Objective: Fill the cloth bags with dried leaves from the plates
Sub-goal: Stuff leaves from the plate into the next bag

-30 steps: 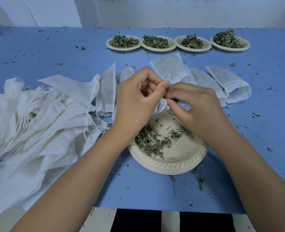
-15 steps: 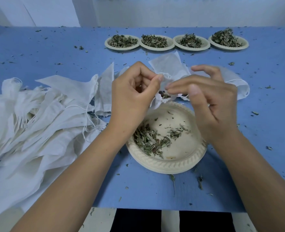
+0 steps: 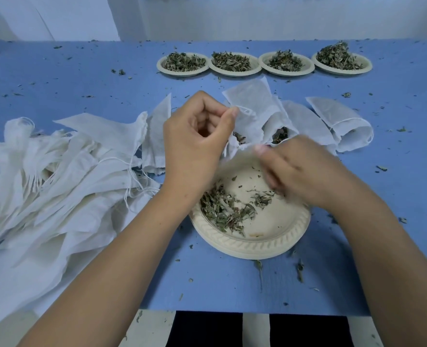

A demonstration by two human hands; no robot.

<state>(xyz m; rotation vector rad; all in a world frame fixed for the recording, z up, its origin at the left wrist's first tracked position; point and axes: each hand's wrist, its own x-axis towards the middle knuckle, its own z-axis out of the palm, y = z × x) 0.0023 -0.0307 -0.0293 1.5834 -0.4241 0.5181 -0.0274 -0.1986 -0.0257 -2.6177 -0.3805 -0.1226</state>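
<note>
Four small round cream plates (image 3: pixel 235 73) stand in a row at twelve o'clock on the blue desk (image 3: pixel 82 78), each heaped with dried green leaves (image 3: pixel 232 61). Nearer the person, in the middle of the desk, lies a larger round cream plate with a ribbed rim (image 3: pixel 252 249). It holds a loose scatter of dried leaves (image 3: pixel 220 211), mostly on its nine o'clock side.

At eleven o'clock of that larger plate the left hand (image 3: pixel 197 146) has its fingers curled and pinches the mouth hem of a white mesh cloth bag (image 3: pixel 251 108) between thumb and fingertips. The bag stretches away toward twelve o'clock, and dark leaves show inside its mouth. Just beside it, at three o'clock of it, a second white cloth bag (image 3: pixel 282 121) lies with leaves visible in its opening.

The right hand (image 3: pixel 305 171) is over the three o'clock half of the larger plate, its fingers pointing toward the leaves. It is smeared by motion, so I cannot tell whether it is wide, narrow or holding anything.

More flat white bags (image 3: pixel 342 118) lie at two o'clock of the larger plate. A big heap of white drawstring cloth bags (image 3: pixel 57 186) fills the desk at nine o'clock. Leaf crumbs (image 3: pixel 300 269) are strewn over the blue surface.
</note>
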